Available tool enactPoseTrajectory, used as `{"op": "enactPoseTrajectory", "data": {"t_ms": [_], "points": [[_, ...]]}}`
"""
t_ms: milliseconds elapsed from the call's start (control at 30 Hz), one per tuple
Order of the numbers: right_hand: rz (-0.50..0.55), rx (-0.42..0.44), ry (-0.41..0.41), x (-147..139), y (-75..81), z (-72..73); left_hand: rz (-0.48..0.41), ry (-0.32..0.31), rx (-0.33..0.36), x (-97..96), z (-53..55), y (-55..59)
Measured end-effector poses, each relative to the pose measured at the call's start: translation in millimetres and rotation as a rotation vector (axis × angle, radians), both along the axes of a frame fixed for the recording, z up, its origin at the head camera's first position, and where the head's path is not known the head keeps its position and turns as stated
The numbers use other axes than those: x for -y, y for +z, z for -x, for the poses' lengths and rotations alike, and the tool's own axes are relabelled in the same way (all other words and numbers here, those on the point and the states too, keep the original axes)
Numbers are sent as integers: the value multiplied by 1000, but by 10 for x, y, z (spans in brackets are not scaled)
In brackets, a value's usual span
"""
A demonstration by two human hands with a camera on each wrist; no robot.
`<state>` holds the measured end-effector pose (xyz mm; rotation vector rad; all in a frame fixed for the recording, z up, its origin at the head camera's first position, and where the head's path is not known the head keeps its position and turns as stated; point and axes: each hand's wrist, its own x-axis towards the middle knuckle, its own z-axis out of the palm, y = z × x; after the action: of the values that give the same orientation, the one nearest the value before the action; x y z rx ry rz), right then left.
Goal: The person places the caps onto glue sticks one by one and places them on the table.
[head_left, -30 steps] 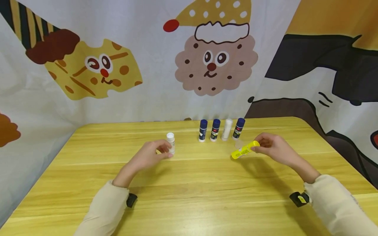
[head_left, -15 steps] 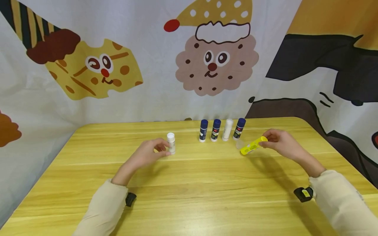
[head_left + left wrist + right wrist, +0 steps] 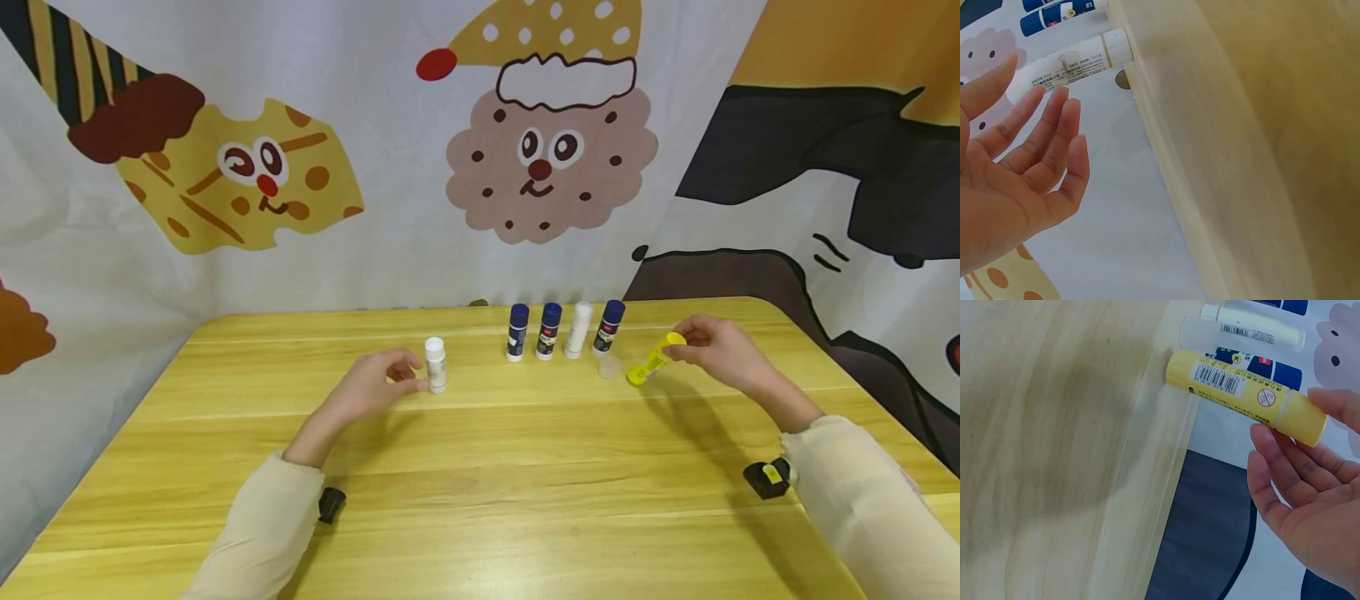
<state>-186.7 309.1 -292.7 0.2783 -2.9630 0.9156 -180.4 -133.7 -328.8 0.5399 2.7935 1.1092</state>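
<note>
My right hand [image 3: 723, 354] pinches a yellow glue stick [image 3: 653, 360] by its cap between thumb and fingers. The stick leans, its lower end close over the table; a barcode label shows in the right wrist view. At the left, a white glue stick [image 3: 436, 367] stands upright on the table. Beside it is my left hand [image 3: 375, 383], its fingers loosely bent and spread, fingertips right at the stick's side in the head view. The left wrist view shows nothing between thumb and fingers of that hand.
Toward the back of the wooden table [image 3: 480, 483] stands a row of glue sticks: two dark blue ones [image 3: 517, 333], a white one [image 3: 578, 331] and another dark blue one [image 3: 608, 327]. A clear round disc [image 3: 610, 367] lies before them. A cartoon-printed cloth [image 3: 405, 208] hangs behind.
The right hand has carried the yellow glue stick rightward and back, tipping it more upright. My left hand's fingers have loosened and drawn slightly left from the white glue stick, which stays standing.
</note>
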Motion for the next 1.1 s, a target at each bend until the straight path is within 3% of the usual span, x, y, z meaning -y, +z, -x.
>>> {"op": "enactPoseTrajectory", "data": {"t_ms": [733,1100], "points": [[-51,-52,-74,40,-44,315,38,49,40,4,40,26],[-41,-30,-53,98,-20,417,46,51,76,-4,63,38]]}}
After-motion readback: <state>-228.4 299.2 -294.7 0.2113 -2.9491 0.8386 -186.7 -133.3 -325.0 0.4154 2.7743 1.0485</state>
